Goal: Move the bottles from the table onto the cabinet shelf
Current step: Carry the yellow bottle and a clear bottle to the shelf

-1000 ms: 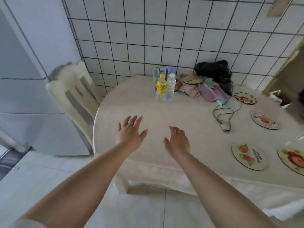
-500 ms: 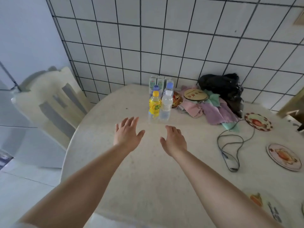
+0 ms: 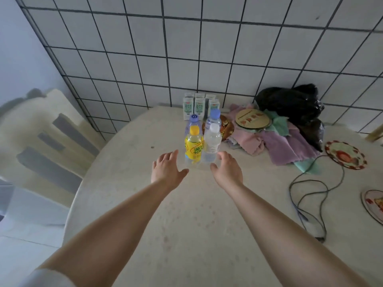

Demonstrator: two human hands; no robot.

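Four bottles (image 3: 202, 139) stood clustered at frame centre on the table (image 3: 128, 183), cartons (image 3: 200, 105) behind them. Cloths (image 3: 275, 141) lay right, a chair (image 3: 41, 137) left

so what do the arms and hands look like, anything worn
Both forearms are bare from elbow to wrist. The left hand and right hand wear no gloves, and no rings, watch or bands show. The only clothing is a pale sleeve edge at the left upper arm, bottom left corner.

rear bottles (image 3: 194, 121) half hidden; plate (image 3: 373, 204) cut off
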